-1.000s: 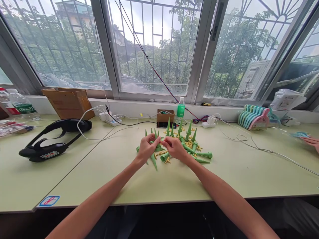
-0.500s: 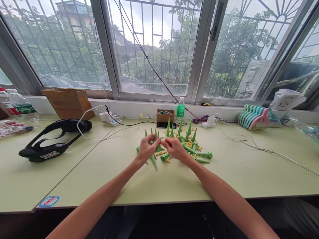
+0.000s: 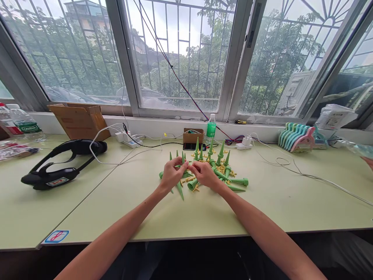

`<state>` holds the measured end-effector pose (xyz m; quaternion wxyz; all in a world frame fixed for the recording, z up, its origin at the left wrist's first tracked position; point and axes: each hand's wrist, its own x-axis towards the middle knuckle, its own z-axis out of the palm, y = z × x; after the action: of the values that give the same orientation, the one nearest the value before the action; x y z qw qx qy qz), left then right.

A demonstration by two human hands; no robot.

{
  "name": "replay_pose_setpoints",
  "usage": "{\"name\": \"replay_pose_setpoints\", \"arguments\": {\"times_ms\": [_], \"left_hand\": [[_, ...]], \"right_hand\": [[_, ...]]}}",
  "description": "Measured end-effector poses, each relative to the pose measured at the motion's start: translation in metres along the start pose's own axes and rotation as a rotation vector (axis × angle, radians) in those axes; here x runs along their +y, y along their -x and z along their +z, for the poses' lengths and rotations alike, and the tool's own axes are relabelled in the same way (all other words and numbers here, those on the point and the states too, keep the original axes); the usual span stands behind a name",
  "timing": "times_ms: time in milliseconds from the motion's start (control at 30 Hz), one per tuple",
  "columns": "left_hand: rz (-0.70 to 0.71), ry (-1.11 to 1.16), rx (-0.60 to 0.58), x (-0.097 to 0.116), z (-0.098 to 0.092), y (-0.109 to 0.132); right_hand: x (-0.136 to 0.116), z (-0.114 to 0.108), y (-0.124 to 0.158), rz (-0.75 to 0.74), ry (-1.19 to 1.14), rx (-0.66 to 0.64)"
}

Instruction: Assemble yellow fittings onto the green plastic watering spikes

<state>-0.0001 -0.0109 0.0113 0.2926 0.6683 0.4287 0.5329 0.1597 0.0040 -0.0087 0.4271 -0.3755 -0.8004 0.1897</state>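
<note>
My left hand [image 3: 171,174] and my right hand [image 3: 204,174] meet over a heap of green cone spikes [image 3: 221,163] and small yellow parts [image 3: 189,179] on the pale green table [image 3: 122,198]. The left hand's fingers wrap round a green spike [image 3: 180,189] whose tip points down toward me. The right hand's fingers pinch together against the left hand's fingertips; what they hold is too small to make out. Several spikes stand upright behind the hands, while others lie flat to the right.
A black headset [image 3: 62,163] lies at the left with a cardboard box [image 3: 80,120] behind it. A power strip [image 3: 128,139], cables, a small box [image 3: 193,136] and a green bottle [image 3: 211,127] line the window sill. Another person's hand [image 3: 368,161] shows at the far right edge.
My hands have stayed almost still on the spike. The other person's hand at the far right has drawn back toward the frame edge.
</note>
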Motion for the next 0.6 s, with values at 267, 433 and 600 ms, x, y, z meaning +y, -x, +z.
{"name": "replay_pose_setpoints", "arguments": {"times_ms": [267,433,600], "left_hand": [[-0.002,-0.014,0.01,0.0018,0.001,0.0001],[0.008,-0.039,0.021,0.0013,0.0014,0.0002],[-0.004,-0.055,0.015,0.0012,0.002,0.0003]], "right_hand": [[0.0,-0.0002,0.0003,0.011,-0.011,0.003],[0.0014,0.0002,0.0001,0.007,-0.007,0.001],[0.0028,0.0009,-0.0002,0.007,-0.009,-0.007]]}}
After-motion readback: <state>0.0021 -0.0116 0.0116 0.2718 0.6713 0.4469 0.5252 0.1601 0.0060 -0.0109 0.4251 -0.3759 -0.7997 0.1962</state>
